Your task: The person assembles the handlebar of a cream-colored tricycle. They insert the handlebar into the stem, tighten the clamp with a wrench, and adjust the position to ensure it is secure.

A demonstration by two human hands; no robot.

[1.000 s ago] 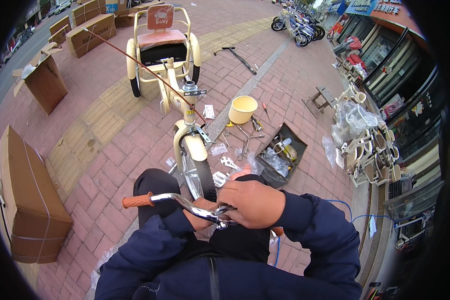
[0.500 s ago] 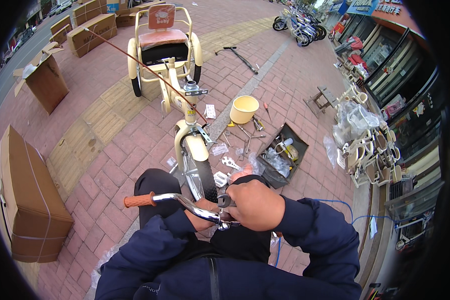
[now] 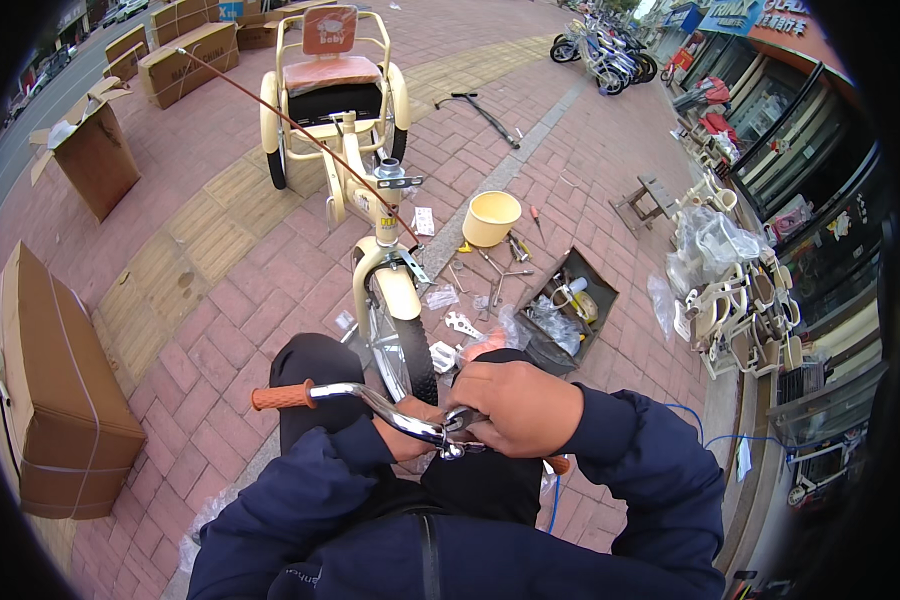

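A chrome handlebar [image 3: 372,398] with brown-orange grips lies across my lap. My left hand [image 3: 408,438] is closed around its middle, partly hidden beneath the bar. In my right hand [image 3: 526,408] is a metal wrench [image 3: 458,419], whose head sits at the clamp [image 3: 452,450] in the handlebar's centre. The fingers of that hand cover most of the wrench, and I cannot make out the fastener under it. Just ahead stands a cream tricycle [image 3: 378,212], without a handlebar in its head tube; its front wheel [image 3: 416,358] is close to my knees.
A black toolbox [image 3: 607,285] lies open at right, beside a yellow bucket [image 3: 491,218] and scattered tools. Farther off is a floor pump [image 3: 485,118]. Cardboard boxes [image 3: 80,400] stand at left. White plastic parts [image 3: 740,300] are piled by the shopfronts. A blue hose [image 3: 690,408] runs along the right.
My right hand has turned slightly, and the wrench has swung with it at the clamp. My left hand stays on the handlebar. The whole view has shifted a little.
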